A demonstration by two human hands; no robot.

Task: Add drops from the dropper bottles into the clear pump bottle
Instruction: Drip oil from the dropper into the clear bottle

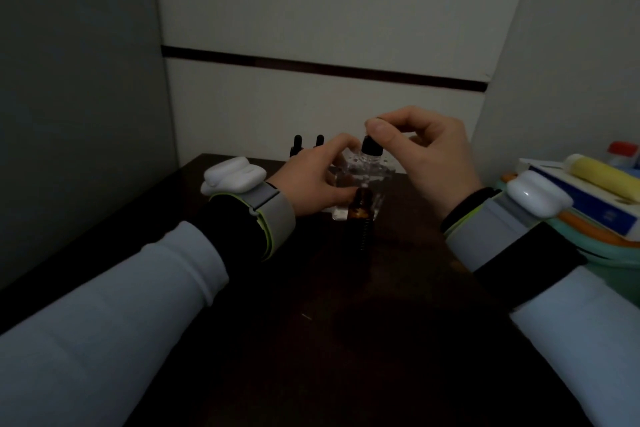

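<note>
The clear bottle [379,172] is standing upright on the dark counter [346,305], towards its far edge. The left hand [311,180] is gripping it from its left side, fingers curled round its upper part and thumb lying across its near side. The right hand [433,156] is hanging above and to the right of it, pinching the bulb of a dropper [371,146] between thumb and forefinger, with the other fingers loosely curled. The dropper's black collar is sitting right over the clear bottle's top; whether its tip is reaching inside cannot be made out in the dim light. An amber bottle [362,206] is standing uncapped just in front of the clear bottle. Behind and to its left, two black dropper tops [298,144] are poking up side by side. Far to its right, a teal tub [609,255] is carrying a box and a yellow tube [602,175]. Both wrists are wearing grey bands with white units.
</note>
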